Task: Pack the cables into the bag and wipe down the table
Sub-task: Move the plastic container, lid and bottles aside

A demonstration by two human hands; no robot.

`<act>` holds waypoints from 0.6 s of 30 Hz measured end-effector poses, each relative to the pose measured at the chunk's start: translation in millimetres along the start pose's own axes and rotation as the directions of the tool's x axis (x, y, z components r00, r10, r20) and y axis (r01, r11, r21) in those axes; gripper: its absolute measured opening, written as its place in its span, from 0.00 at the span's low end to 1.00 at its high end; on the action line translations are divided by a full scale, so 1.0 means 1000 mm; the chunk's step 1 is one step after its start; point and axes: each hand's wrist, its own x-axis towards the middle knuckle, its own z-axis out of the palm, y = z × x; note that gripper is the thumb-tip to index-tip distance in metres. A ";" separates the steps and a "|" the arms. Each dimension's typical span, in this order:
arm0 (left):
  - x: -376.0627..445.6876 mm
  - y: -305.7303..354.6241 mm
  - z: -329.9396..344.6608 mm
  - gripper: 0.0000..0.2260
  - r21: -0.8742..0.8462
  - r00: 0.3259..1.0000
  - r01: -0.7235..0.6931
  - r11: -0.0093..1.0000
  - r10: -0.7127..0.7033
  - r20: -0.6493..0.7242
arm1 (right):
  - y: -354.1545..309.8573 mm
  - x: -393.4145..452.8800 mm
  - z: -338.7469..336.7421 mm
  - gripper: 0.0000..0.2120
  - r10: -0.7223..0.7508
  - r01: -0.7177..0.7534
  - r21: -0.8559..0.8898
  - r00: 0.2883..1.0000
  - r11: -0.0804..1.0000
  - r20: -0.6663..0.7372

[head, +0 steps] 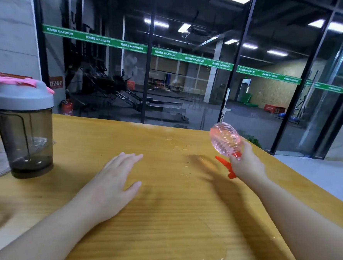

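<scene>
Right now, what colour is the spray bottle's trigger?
Red, on the pink ribbed spray bottle; head view shows it.

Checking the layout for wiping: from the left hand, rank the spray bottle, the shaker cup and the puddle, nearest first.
From the left hand:
1. Puddle, on the table toward the near right.
2. Shaker cup, standing at the left.
3. Spray bottle, held tilted in the right hand, off the table.

A green band (193, 58) across the glass wall (189, 90) repeats "MAXIMUM" in white after Chinese characters too small to make out, "AIR" shows on the black gym machine (126, 99) behind it, and the red signs' lettering is unreadable.
</scene>
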 end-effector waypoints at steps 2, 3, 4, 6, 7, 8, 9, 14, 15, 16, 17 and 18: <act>-0.001 -0.002 -0.002 0.26 -0.008 1.000 0.012 1.000 -0.012 -0.011 | -0.021 -0.008 0.010 0.22 -0.034 0.024 0.111 0.995 0.994 0.090; -0.001 -0.003 -0.002 0.26 -0.012 1.000 0.015 1.000 -0.015 -0.017 | -0.032 -0.013 0.016 0.23 -0.048 0.026 0.171 0.990 0.985 0.130; -0.001 -0.004 -0.003 0.26 -0.019 0.999 0.018 1.000 -0.018 -0.026 | -0.044 -0.018 0.021 0.24 -0.058 0.017 0.237 0.984 0.971 0.169; 0.000 -0.006 -0.005 0.26 -0.031 0.999 0.028 0.999 -0.029 -0.043 | -0.068 -0.029 0.031 0.25 -0.086 -0.013 0.368 0.964 0.930 0.253; 0.001 -0.008 -0.005 0.26 -0.033 0.998 0.034 0.999 -0.035 -0.050 | -0.081 -0.035 0.036 0.25 -0.105 -0.030 0.424 0.951 0.905 0.292; 0.001 -0.009 -0.006 0.27 -0.032 0.998 0.036 0.999 -0.038 -0.056 | -0.094 -0.041 0.040 0.25 -0.125 -0.049 0.476 0.937 0.878 0.327; 0.002 -0.011 -0.006 0.27 -0.029 0.997 0.035 0.999 -0.037 -0.064 | -0.107 -0.047 0.044 0.25 -0.144 -0.068 0.521 0.923 0.851 0.356; 0.004 -0.023 -0.009 0.29 -0.031 0.990 0.081 0.996 -0.084 -0.116 | -0.165 -0.070 0.060 0.24 -0.273 -0.137 0.643 0.824 0.754 0.496; 0.005 -0.025 -0.010 0.29 -0.028 0.988 0.102 0.994 -0.105 -0.116 | -0.175 -0.073 0.063 0.23 -0.298 -0.149 0.648 0.796 0.747 0.527; 0.005 -0.027 -0.010 0.30 -0.027 0.986 0.120 0.992 -0.123 -0.114 | -0.184 -0.077 0.066 0.21 -0.322 -0.159 0.651 0.767 0.743 0.555; 0.006 -0.029 -0.011 0.31 -0.030 0.985 0.134 0.991 -0.136 -0.110 | -0.193 -0.079 0.070 0.20 -0.347 -0.165 0.653 0.738 0.739 0.579; 0.006 -0.031 -0.011 0.32 -0.037 0.983 0.143 0.989 -0.146 -0.110 | -0.201 -0.082 0.074 0.20 -0.363 -0.187 0.659 0.711 0.728 0.602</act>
